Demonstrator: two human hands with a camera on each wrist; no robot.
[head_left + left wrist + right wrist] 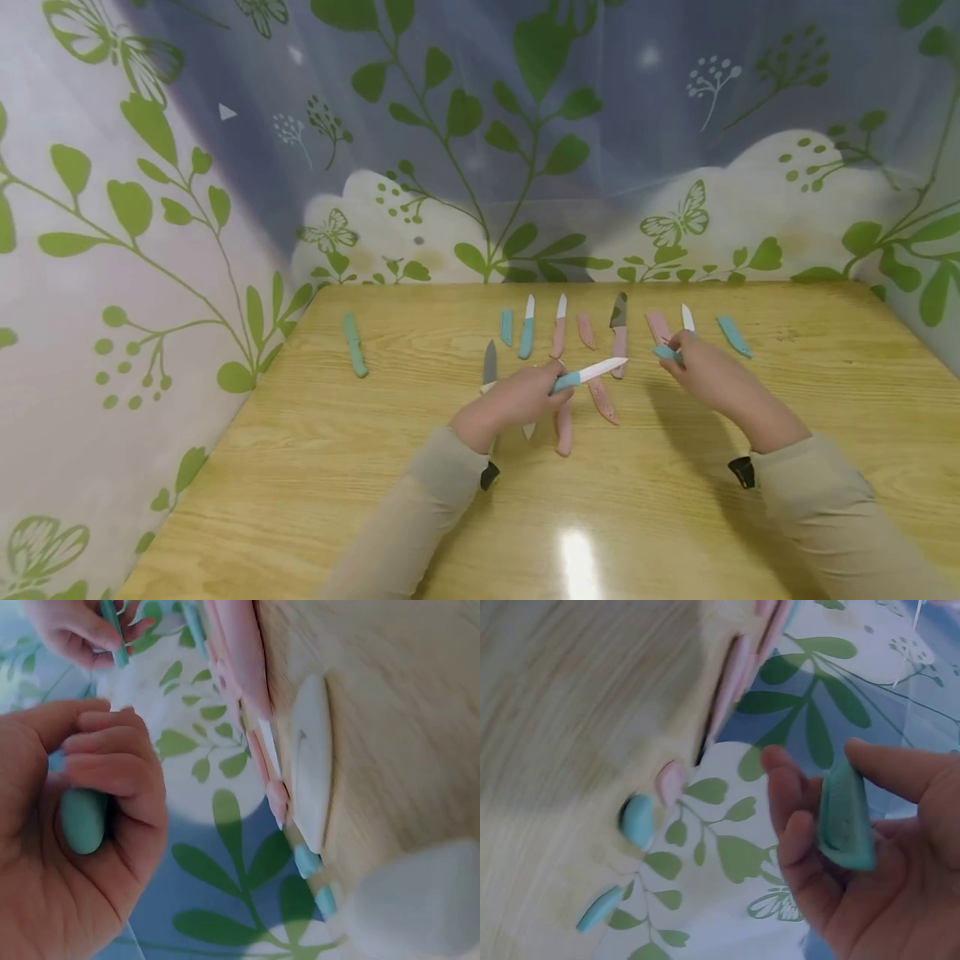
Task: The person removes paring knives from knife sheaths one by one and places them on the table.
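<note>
My left hand (517, 396) grips the blue handle of a white-bladed paring knife (600, 369) above the table, its blade pointing right. In the left wrist view, the rounded handle end (84, 823) shows inside the curled fingers. My right hand (712, 375) pinches a teal blade sheath (845, 821) between thumb and fingers, a gap away from the knife tip. Under the left hand lie a cream-handled knife with a grey blade (490, 362), partly hidden, and a pink handle (563, 432). Just right of them is a pink sheath (603, 402).
Along the wooden table's (360, 483) back are a blue sheath (507, 327), a blue knife (527, 333), pink knives (558, 333), pink sheaths (586, 331) and another blue sheath (733, 336). A green knife-shaped piece (355, 346) lies at left. Leaf-patterned cloth (420, 200) borders the table.
</note>
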